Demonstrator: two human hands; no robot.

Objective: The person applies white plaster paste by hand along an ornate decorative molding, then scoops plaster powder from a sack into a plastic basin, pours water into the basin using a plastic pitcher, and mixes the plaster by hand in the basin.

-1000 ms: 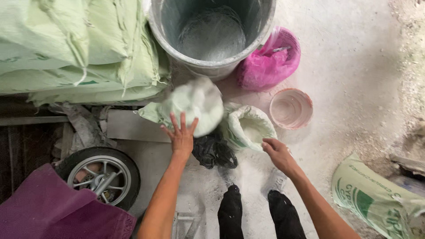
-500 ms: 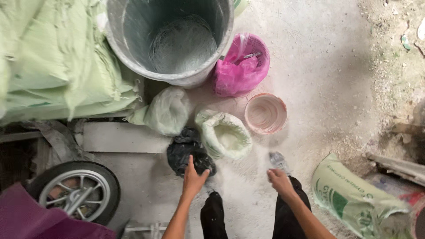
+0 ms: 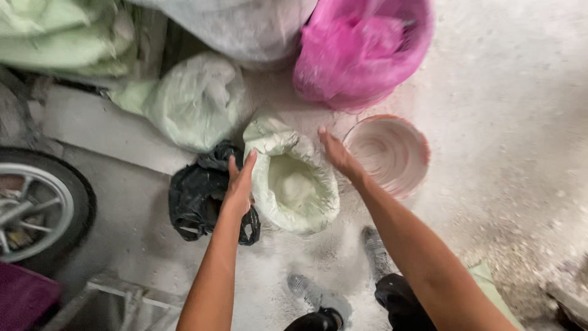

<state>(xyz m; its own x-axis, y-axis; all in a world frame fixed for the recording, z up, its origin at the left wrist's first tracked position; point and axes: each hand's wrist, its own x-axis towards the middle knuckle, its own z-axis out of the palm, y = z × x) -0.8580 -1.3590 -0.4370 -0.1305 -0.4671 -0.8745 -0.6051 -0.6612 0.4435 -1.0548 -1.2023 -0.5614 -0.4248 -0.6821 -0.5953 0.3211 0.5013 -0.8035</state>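
The open pale-green sack (image 3: 293,184) stands on the dusty floor (image 3: 514,110) directly in front of my feet, its mouth rolled down and a mound of white powder visible inside. My left hand (image 3: 239,184) is at the sack's left rim, fingers extended and together, touching or just short of the plastic; I cannot tell which. My right hand (image 3: 338,156) hovers at the upper right rim, fingers stretched flat, nothing pinched in it. Neither hand has closed on anything, so in my judgement the sack is not yet gripped, and it sits where it stands, unlifted. Just left of it, touching its side, lies a crumpled black plastic bag (image 3: 205,193). Just right of it sits a round pinkish basin (image 3: 389,153), dusted inside, with no clear heap of powder in it. Beyond the sack are a tied pale-green bag (image 3: 193,101) and a pink bag (image 3: 361,52), near a grey container whose lower wall (image 3: 239,27) alone shows. A wheel (image 3: 37,208) stands well apart at the left edge.
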